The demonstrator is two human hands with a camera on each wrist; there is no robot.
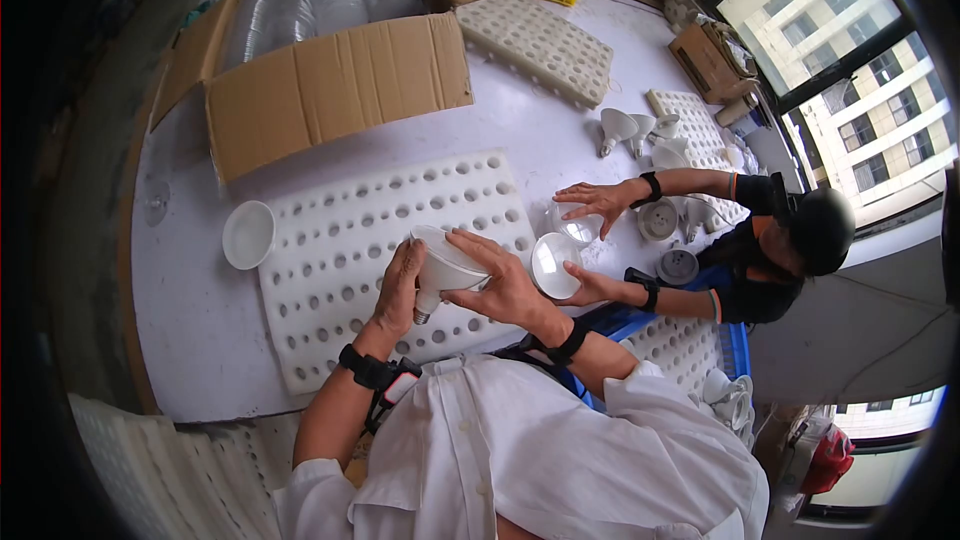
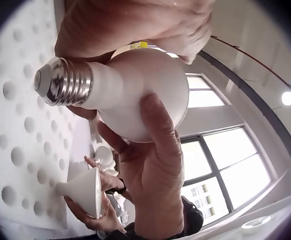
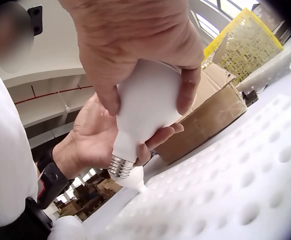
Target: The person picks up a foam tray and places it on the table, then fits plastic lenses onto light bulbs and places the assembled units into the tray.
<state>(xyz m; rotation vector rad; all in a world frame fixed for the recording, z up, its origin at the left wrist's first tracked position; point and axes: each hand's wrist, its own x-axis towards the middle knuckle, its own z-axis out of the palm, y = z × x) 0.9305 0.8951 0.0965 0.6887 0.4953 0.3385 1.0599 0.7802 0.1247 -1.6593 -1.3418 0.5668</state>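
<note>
A white reflector-shaped bulb [image 1: 447, 268] is held between both hands above the white foam tray [image 1: 340, 210], its metal screw base pointing down toward the person. My left hand [image 1: 400, 287] grips one side of it, my right hand [image 1: 508, 285] the other. In the left wrist view the bulb [image 2: 140, 90] lies sideways with its silver screw base at left; the right hand's [image 2: 155, 175] thumb presses its body. In the right wrist view the right hand [image 3: 135, 45] spans the bulb [image 3: 148, 100] from above, and the left hand [image 3: 93, 135] supports it from beneath.
A white round cover [image 1: 248, 235] lies at the tray's left edge. An open cardboard box [image 1: 340, 90] of stacked clear covers stands behind. At right another person's hands [image 1: 597, 202] handle a white bulb [image 1: 556, 266]. More bulbs [image 1: 618, 128] and foam trays [image 1: 540, 45] lie farther back.
</note>
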